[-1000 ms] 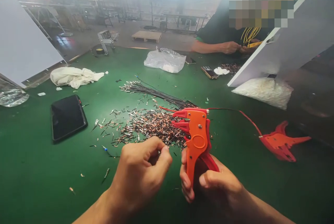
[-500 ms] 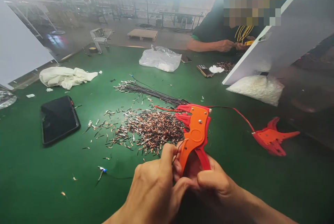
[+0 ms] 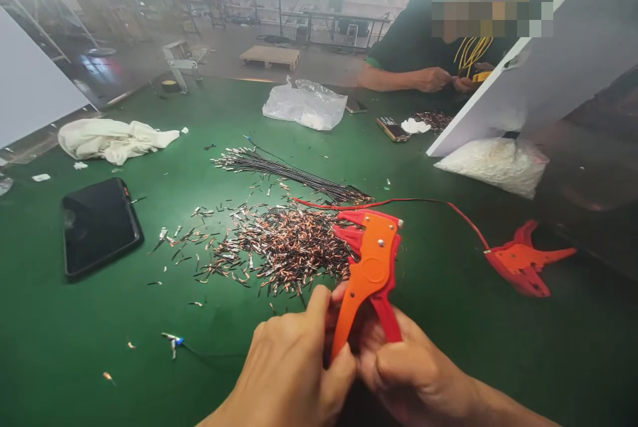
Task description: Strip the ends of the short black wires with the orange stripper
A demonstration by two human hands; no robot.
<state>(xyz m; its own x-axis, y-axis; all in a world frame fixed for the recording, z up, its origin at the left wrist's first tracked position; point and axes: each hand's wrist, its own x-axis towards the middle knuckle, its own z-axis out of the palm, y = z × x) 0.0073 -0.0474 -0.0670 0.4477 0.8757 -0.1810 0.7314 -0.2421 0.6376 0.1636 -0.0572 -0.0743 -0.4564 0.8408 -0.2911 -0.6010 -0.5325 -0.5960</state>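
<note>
An orange-and-red wire stripper (image 3: 375, 261) stands upright before me, jaws pointing left and its handles spread. My right hand (image 3: 416, 367) is closed around its lower part, thumb below the red handle. Against the orange handle is my left hand (image 3: 294, 360), its fingers curled and partly hidden. A thin black wire (image 3: 216, 354) with a blue-banded metal end runs across the table to my left hand. Behind the stripper lies a pile of short wire offcuts (image 3: 294, 244) with bare copper ends. Beyond that rests a bundle of black wires (image 3: 294, 176) with metal terminals.
A second stripper (image 3: 531, 257) lies right, a red cord leading from it. On the green table (image 3: 199, 387) are a dark phone (image 3: 100, 228), white cloth (image 3: 114, 139), clear plastic bag (image 3: 304, 105) and filled bag (image 3: 498, 165). Across sits a person (image 3: 409, 55) handling yellow wires.
The stripper sits slightly lower, and more of the red cord shows behind it. My left hand has shifted down a little along the orange handle. The blue-banded wire end has moved left and down.
</note>
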